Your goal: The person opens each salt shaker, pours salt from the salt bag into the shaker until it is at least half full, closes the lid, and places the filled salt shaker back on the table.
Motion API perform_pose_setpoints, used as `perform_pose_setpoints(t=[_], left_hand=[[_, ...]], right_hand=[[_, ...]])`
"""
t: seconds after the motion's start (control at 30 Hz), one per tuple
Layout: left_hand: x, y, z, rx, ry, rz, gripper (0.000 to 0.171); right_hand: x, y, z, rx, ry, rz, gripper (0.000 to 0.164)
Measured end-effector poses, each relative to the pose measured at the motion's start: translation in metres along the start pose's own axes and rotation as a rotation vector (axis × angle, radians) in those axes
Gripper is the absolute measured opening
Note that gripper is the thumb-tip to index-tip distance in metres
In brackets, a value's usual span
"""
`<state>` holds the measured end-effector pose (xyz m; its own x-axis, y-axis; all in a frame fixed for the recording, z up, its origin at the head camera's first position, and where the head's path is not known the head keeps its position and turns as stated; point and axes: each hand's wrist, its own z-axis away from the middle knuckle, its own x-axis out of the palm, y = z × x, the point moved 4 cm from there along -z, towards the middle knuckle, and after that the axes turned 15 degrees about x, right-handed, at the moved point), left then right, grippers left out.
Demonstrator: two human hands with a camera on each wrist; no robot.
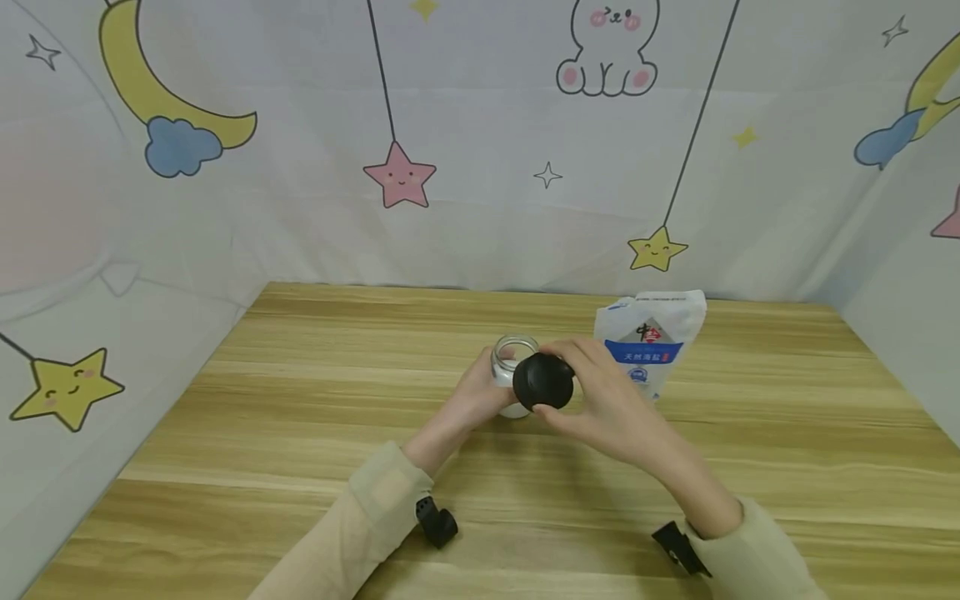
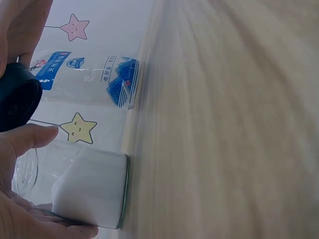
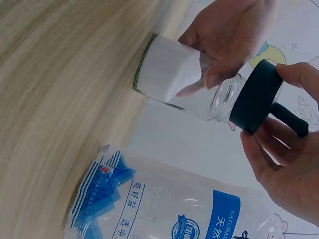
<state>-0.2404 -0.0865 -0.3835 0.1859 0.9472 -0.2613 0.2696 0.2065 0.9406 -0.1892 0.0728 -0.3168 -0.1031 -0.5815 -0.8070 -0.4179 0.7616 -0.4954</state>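
My left hand [image 1: 478,390] grips a clear glass jar [image 2: 92,186] standing upright on the table, fingers and thumb around its side. White powdery or granular stuff fills the lower part, its surface sloping. The threaded mouth is uncovered in the head view. My right hand [image 1: 600,398] pinches a round dark lid [image 1: 543,382] by its edge; in the right wrist view, a curved handle [image 3: 290,119] sticks out from its top. The lid is tilted beside the jar mouth, overlapping it in that view. Right of the jar stands a white and blue salt bag [image 1: 651,333].
The wood-grain table [image 1: 315,375] runs back to a white cloth backdrop [image 1: 480,242] printed with stars and a moon. Cloth also hangs at both sides. Black straps [image 1: 437,523] with small devices sit at both wrists.
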Motion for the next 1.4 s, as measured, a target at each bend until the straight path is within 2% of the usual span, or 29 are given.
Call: perform_pose_setpoints(t=[0.1, 0.23, 0.33, 0.47, 0.6, 0.73, 0.9, 1.13, 1.27, 1.4], left_hand=[[0.0, 0.001, -0.002, 0.027, -0.009, 0.0, 0.058], [0.0, 0.003, -0.006, 0.101, -0.055, 0.012, 0.038], [0.001, 0.004, -0.007, 0.123, -0.09, 0.016, 0.034], [0.0, 0.003, -0.007, 0.117, -0.11, -0.007, 0.04], [-0.001, 0.004, -0.007, 0.111, -0.102, -0.06, 0.046], [-0.002, 0.005, -0.006, 0.074, -0.081, -0.103, 0.049], [-0.003, 0.004, -0.003, 0.003, -0.056, -0.092, 0.058], [-0.002, 0.002, -0.004, 0.038, -0.08, -0.064, 0.055], [-0.002, 0.001, -0.003, 0.009, -0.072, -0.08, 0.062], [-0.002, 0.001, -0.004, 0.024, -0.079, -0.072, 0.06]], right_hand=[[0.001, -0.001, -0.002, 0.017, 0.002, -0.013, 0.062], [0.004, -0.004, -0.006, 0.03, 0.01, -0.03, 0.064], [0.006, -0.005, -0.009, 0.034, 0.017, -0.039, 0.066], [0.008, -0.006, -0.012, 0.033, 0.025, -0.046, 0.065], [0.009, -0.007, -0.016, 0.033, 0.032, -0.051, 0.063], [0.009, -0.007, -0.019, 0.019, 0.049, -0.048, 0.063], [0.01, -0.008, -0.024, 0.013, 0.058, -0.047, 0.064], [0.011, -0.007, -0.03, 0.055, 0.023, -0.066, 0.063], [0.012, -0.006, -0.034, 0.06, 0.009, -0.088, 0.062], [0.013, -0.006, -0.038, 0.085, -0.007, -0.094, 0.064]])
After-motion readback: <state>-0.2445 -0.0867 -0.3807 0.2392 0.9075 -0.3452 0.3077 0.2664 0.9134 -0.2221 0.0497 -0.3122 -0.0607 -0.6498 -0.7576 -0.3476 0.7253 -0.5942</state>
